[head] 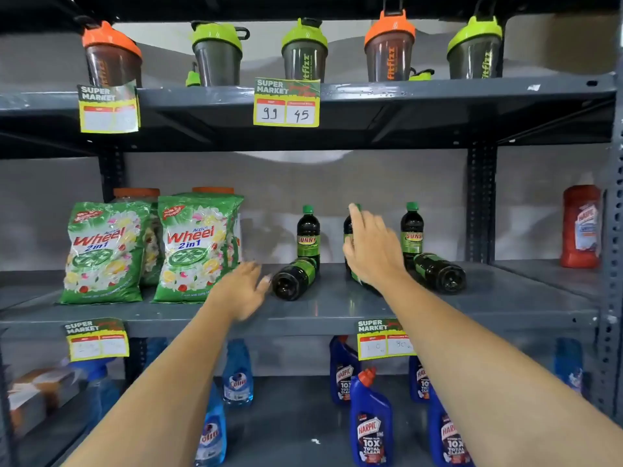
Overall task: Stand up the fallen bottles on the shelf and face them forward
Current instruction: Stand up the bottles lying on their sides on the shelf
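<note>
On the grey middle shelf (pixel 337 308) stand dark SUNNY bottles with green caps. One stands upright at the back (pixel 308 234), another upright further right (pixel 412 232). A bottle lies on its side (pixel 295 278) with its base toward me, and a second fallen bottle (pixel 440 273) lies at the right. My right hand (pixel 372 249) is wrapped around a middle bottle (pixel 348 227), which is mostly hidden behind the hand and looks upright. My left hand (pixel 242 291) hovers with fingers apart just left of the fallen bottle, apart from it.
Green Wheel detergent bags (pixel 104 251) fill the shelf's left part. A red Harpic bottle (pixel 581 227) stands on the neighbouring shelf at right. Shaker cups (pixel 305 52) line the shelf above. Blue Harpic (pixel 371 423) and Colin spray bottles (pixel 237 375) stand below.
</note>
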Demonstrator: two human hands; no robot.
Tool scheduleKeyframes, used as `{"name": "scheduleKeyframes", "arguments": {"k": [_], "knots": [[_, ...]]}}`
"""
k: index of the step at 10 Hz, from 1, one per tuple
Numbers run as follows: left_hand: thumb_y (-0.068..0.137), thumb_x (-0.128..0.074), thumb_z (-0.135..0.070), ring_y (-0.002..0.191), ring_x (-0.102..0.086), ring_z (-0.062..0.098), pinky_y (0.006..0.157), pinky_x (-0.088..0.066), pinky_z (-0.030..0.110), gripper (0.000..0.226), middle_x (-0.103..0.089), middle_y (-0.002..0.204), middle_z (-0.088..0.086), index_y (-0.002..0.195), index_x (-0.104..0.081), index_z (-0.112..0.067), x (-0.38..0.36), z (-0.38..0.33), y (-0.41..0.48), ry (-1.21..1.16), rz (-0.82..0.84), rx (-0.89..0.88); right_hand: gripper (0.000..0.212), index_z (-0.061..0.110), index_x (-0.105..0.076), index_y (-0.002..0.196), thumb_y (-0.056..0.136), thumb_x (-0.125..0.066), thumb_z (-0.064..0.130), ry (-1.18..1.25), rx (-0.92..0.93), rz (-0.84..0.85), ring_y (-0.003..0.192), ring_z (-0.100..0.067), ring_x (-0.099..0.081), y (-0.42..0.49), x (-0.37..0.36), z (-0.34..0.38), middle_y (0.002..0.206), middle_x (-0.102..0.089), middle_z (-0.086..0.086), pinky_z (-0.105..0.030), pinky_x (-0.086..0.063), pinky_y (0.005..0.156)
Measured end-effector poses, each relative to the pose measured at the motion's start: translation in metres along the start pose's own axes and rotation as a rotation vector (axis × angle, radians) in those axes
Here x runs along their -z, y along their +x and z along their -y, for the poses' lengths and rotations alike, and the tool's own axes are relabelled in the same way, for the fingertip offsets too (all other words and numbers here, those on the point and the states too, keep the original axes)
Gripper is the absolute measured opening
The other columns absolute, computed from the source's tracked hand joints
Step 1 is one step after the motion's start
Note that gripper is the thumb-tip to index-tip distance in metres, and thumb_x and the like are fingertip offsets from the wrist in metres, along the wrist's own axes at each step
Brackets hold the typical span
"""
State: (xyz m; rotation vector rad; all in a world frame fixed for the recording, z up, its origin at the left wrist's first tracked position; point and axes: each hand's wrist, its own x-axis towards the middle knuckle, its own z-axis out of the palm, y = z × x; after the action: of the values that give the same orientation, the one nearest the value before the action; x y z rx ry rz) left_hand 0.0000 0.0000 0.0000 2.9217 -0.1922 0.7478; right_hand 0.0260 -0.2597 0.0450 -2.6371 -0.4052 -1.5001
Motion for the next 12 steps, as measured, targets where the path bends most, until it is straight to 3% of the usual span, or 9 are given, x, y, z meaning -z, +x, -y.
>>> {"name": "scheduleKeyframes", "arguments": {"k": [1,2,3,4,6,8,9,10,12], "knots": [[0.103,-0.021,-0.046,0.149,-0.009,0.020,0.120,-0.009,0.034,0.063,-0.011,0.162,0.009,0.153,-0.019,-0.007,-0.015,0.016,-0.012,0.015,0.176,0.026,0.037,0.010,-0.043,0.132,0.100,-0.041,0.029,0.155,-0.154,0.158,0.100,-0.033,-0.060,-0.001,-0.012,0.030,0.116,-0.061,-0.013,-0.036,-0.041,0.066],[0.104,-0.021,-0.039,0.147,-0.017,0.017,0.119,-0.014,0.032,0.056,-0.021,0.160,0.006,0.152,-0.027,-0.010,-0.028,0.022,-0.013,0.072,0.207,-0.013,0.031,0.007,-0.050,0.119,0.100,-0.039,0.030,0.284,-0.386,0.374,0.097,-0.035,-0.062,0.005,-0.031,0.059,0.107,-0.063,-0.013,-0.035,-0.041,0.067],[0.105,-0.022,-0.033,0.145,-0.023,0.018,0.116,-0.018,0.029,0.051,-0.026,0.158,0.007,0.149,-0.032,-0.010,-0.029,0.023,-0.009,0.022,0.236,-0.021,0.038,0.005,-0.059,0.111,0.098,-0.040,0.036,0.419,-0.556,0.515,0.088,-0.031,-0.064,0.018,-0.047,0.078,0.096,-0.061,-0.009,-0.036,-0.052,0.074],[0.104,-0.021,-0.032,0.146,-0.022,0.017,0.117,-0.017,0.028,0.052,-0.022,0.160,0.006,0.151,-0.027,-0.010,-0.035,0.026,-0.011,0.009,0.224,-0.034,0.041,0.009,-0.060,0.104,0.092,-0.045,0.046,0.549,-0.698,0.534,0.085,-0.031,-0.065,0.030,-0.063,0.094,0.094,-0.061,-0.009,-0.040,-0.057,0.081],[0.104,-0.021,-0.031,0.146,-0.020,0.013,0.115,-0.016,0.024,0.051,-0.020,0.160,0.000,0.152,-0.027,-0.015,-0.036,0.031,-0.011,-0.014,0.179,-0.064,0.056,0.013,-0.062,0.099,0.064,-0.073,0.055,0.688,-0.898,0.741,0.078,-0.030,-0.069,0.044,-0.087,0.103,0.094,-0.068,-0.012,-0.037,-0.061,0.066],[0.104,-0.022,-0.032,0.145,-0.022,0.013,0.114,-0.020,0.027,0.051,-0.022,0.160,-0.002,0.152,-0.028,-0.018,-0.035,0.031,-0.014,-0.009,0.155,-0.047,0.058,0.010,-0.063,0.112,0.062,-0.082,0.033,1.003,-1.062,0.744,0.079,-0.034,-0.072,0.044,-0.088,0.089,0.097,-0.072,-0.018,-0.044,-0.060,0.053],[0.104,-0.022,-0.033,0.145,-0.022,0.013,0.114,-0.020,0.027,0.051,-0.022,0.160,-0.003,0.152,-0.028,-0.018,-0.035,0.031,-0.014,-0.011,0.159,-0.045,0.052,0.007,-0.056,0.105,0.066,-0.085,0.024,1.111,-1.052,0.557,0.080,-0.033,-0.071,0.042,-0.081,0.080,0.097,-0.070,-0.018,-0.047,-0.060,0.055],[0.104,-0.022,-0.033,0.145,-0.022,0.012,0.114,-0.020,0.027,0.051,-0.022,0.160,-0.003,0.152,-0.028,-0.018,-0.035,0.029,-0.015,-0.018,0.160,-0.037,0.057,0.013,-0.058,0.107,0.060,-0.088,0.028,1.043,-0.898,0.368,0.091,-0.024,-0.068,0.043,-0.083,0.072,0.105,-0.069,-0.007,-0.044,-0.059,0.080],[0.104,-0.022,-0.032,0.145,-0.022,0.013,0.115,-0.021,0.028,0.050,-0.022,0.160,-0.002,0.152,-0.028,-0.018,-0.031,0.027,-0.016,-0.015,0.192,-0.017,0.060,0.023,-0.051,0.110,0.064,-0.089,0.018,1.062,-0.696,0.268,0.098,-0.018,-0.064,0.026,-0.089,0.071,0.108,-0.065,0.001,-0.038,-0.052,0.090]]}}
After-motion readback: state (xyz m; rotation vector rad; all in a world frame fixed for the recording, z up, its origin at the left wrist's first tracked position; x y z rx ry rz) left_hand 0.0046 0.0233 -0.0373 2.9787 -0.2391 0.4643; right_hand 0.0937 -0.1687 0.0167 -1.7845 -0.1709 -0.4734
